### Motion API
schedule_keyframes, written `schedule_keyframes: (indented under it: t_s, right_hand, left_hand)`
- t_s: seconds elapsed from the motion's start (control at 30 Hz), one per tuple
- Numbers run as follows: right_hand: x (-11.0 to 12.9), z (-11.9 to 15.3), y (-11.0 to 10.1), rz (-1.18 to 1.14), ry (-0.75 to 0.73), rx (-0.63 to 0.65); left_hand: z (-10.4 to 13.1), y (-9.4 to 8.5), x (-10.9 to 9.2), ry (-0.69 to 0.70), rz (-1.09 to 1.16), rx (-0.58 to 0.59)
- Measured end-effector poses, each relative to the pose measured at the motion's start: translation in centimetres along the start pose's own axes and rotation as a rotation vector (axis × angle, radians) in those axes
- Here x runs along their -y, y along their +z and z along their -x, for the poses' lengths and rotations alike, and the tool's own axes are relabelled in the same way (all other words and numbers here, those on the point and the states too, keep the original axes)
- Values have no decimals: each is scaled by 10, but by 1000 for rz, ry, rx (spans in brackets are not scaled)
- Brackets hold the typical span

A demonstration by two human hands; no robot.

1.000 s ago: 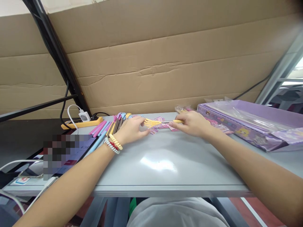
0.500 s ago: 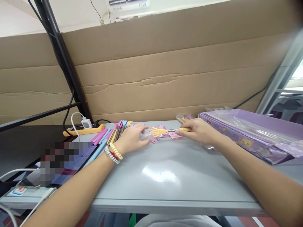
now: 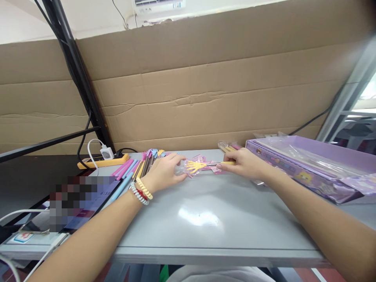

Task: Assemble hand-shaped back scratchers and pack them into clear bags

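Observation:
A yellow hand-shaped back scratcher (image 3: 196, 167) with a metal rod lies level above the tabletop. Its yellow handle is pinched in my right hand (image 3: 242, 162). My left hand (image 3: 169, 170) has its thumb and fingers closed on a crumpled clear plastic wrapper (image 3: 180, 168), right beside the scratcher's spread prongs. Whether the prongs are inside the wrapper I cannot tell. Pink printed cards (image 3: 216, 170) lie behind and below the scratcher. Left of my left hand rests a row of several back scratchers (image 3: 143, 166) with pink, blue and yellow heads, partly hidden by that hand.
A purple printed box (image 3: 296, 168) holding clear plastic stands at the right. Bagged sticks (image 3: 229, 147) lie at the back. At the left are a yellow power strip (image 3: 117, 160) with a white charger, and a tablet (image 3: 91, 207). Cardboard (image 3: 205, 94) walls the back.
My right hand has shifted slightly left, bringing the scratcher's head closer to the wrapper, and the head has turned a little. My left hand has hardly moved.

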State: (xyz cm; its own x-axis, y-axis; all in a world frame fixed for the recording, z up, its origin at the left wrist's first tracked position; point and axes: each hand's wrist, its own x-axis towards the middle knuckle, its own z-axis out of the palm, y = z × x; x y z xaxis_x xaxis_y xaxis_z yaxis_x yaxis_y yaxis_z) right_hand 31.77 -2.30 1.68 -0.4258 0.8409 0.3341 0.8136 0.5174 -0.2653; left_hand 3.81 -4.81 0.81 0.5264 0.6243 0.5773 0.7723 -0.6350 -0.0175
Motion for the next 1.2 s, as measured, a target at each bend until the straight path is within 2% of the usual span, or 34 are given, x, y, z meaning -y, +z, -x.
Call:
schedule_keyframes:
  t_s: [0.3,0.47,0.77,1.03,1.2]
  right_hand:
    - [7,0,6,-54,-23,-51]
    - [14,-1,18,-74,2,-68]
    - [35,3,39,-172,-150,-69]
    - [48,6,57,-142,-265,-118]
    - [48,6,47,-139,-239,-93]
  left_hand:
    - [0,0,-4,25,8,38]
    - [0,4,-6,23,-14,47]
    - [0,5,-17,130,-240,64]
    - [-5,12,-30,201,-349,193]
    - [-5,7,-25,93,-386,169]
